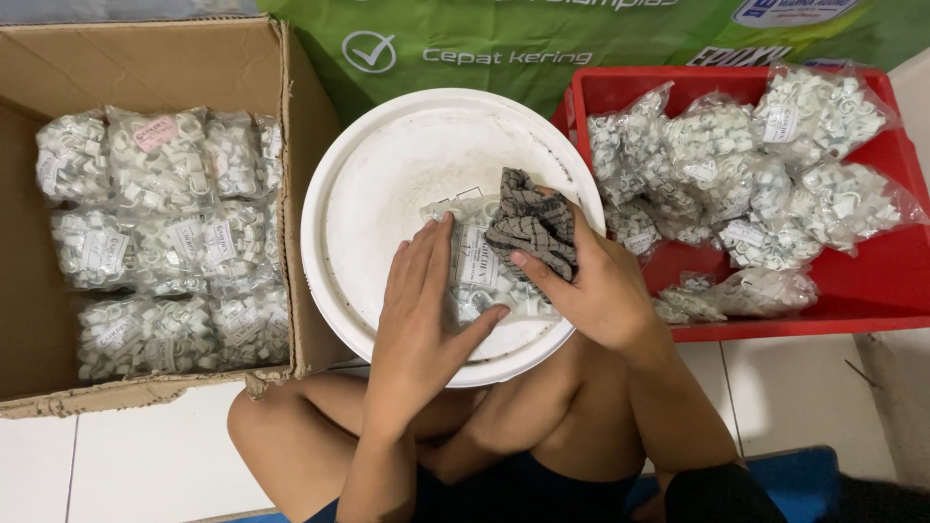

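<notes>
One clear plastic bag of small white clips (pixel 477 276), lying flat on round white plastic bucket lid (pixel 387 184) resting in the lap. Likely light, lumpy and yielding, with slick film; best taken at the loose edges or pressed flat from above. Long axis apparently running from near edge of lid toward far edge, paper label facing up, though hands cover much of it. Left hand (pixel 421 310) spread flat on bag, fingers together and extended, thumb angled out across lower corner. Right hand (pixel 591 286) pinched shut around crumpled grey checked cloth (pixel 533 228), pressing it to bag's upper right part. Further out: open brown cardboard box (pixel 291 194) at left, packed with rows of similar bags; red plastic tray (pixel 872 281) at right, heaped loosely with more; green printed banner (pixel 542 39) behind; white tiled floor (pixel 145 455) beneath.
</notes>
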